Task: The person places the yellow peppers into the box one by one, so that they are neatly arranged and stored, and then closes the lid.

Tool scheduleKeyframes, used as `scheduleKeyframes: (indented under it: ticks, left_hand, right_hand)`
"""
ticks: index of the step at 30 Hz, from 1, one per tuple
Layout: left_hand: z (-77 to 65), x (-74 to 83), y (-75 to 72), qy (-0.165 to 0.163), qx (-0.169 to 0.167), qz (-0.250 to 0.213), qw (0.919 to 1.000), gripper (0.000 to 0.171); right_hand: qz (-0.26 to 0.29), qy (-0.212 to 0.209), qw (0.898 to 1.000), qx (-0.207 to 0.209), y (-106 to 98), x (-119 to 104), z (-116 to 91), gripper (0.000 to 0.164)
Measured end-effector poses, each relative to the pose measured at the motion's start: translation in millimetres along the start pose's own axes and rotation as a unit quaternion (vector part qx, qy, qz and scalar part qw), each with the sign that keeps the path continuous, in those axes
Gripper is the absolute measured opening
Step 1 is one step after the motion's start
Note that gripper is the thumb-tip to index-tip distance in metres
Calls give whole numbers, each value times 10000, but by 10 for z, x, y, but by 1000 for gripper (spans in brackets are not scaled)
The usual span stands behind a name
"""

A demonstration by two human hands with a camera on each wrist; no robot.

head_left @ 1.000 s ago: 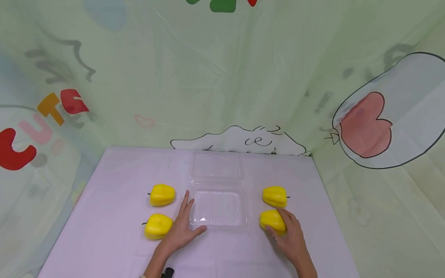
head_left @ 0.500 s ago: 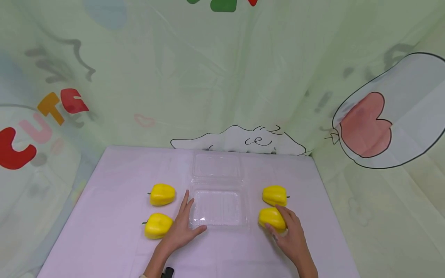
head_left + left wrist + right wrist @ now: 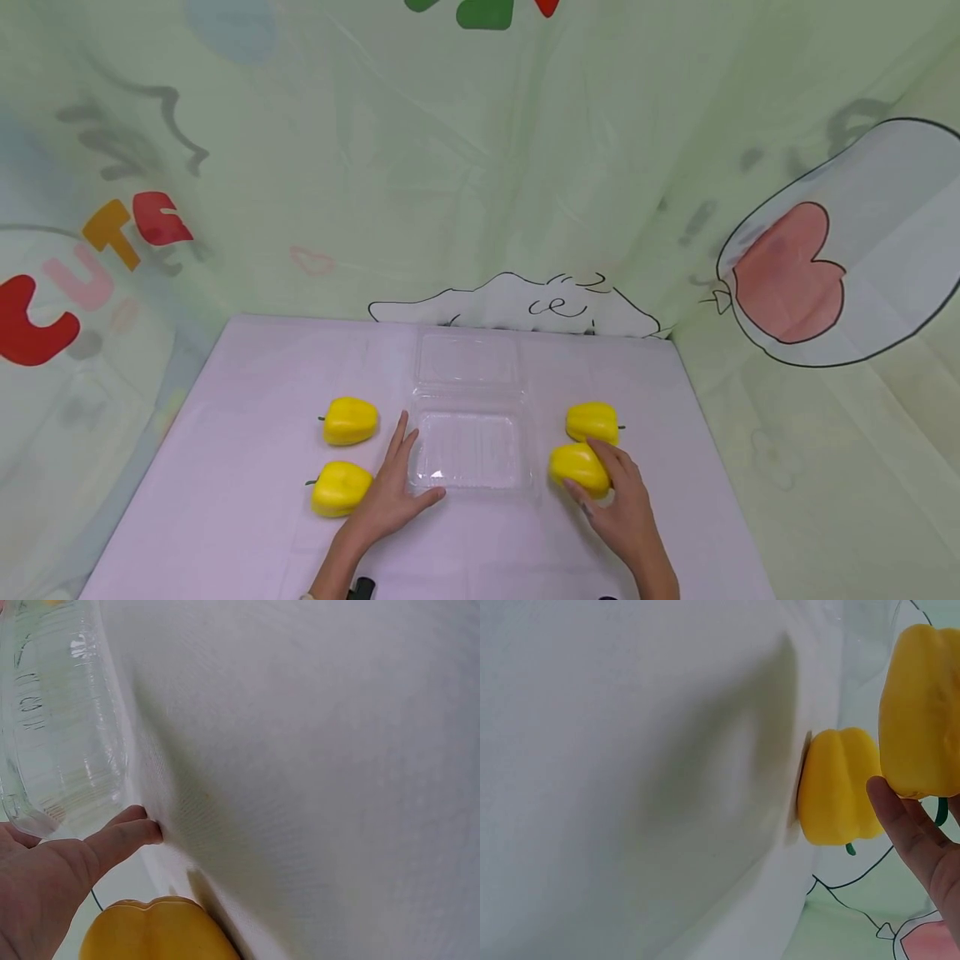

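Observation:
My right hand grips a yellow bell pepper between thumb and fingers. In the right wrist view that held pepper hangs above the cloth, its shadow apart from it. Behind it another yellow bell pepper lies on the table. My left hand has its fingers straight and spread at the left side of a clear plastic clamshell box. The fingertips are right at the box's edge in the left wrist view. The box lies open, its lid folded back toward the wall.
Two more yellow bell peppers lie left of the box, one farther back and one nearer, beside my left wrist. A pale cloth covers the table. Printed curtains close off the back and sides. A black object shows beside my left forearm.
My right hand has moved slightly left and away from me, bringing the gripped pepper up off the table. The left hand and the box stay where they were.

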State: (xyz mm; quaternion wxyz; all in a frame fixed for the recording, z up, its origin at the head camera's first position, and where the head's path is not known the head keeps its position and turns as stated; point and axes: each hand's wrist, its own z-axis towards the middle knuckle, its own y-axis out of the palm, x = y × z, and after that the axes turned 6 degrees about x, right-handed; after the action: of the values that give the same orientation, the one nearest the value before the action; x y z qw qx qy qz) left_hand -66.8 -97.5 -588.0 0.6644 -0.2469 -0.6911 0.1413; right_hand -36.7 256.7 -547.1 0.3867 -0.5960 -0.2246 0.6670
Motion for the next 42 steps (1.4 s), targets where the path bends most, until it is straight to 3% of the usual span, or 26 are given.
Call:
scheduleKeyframes:
  ticks: [23,42]
  left_hand:
    - [9,2,-3,-20,-5,64,10000,105]
    - [-7,3,13,-86,49,5,10000,105]
  right_hand:
    - [239,-45,9993,-289,139,-321,22,75]
    - [427,-444,9978,-261,274,-462,26,75]
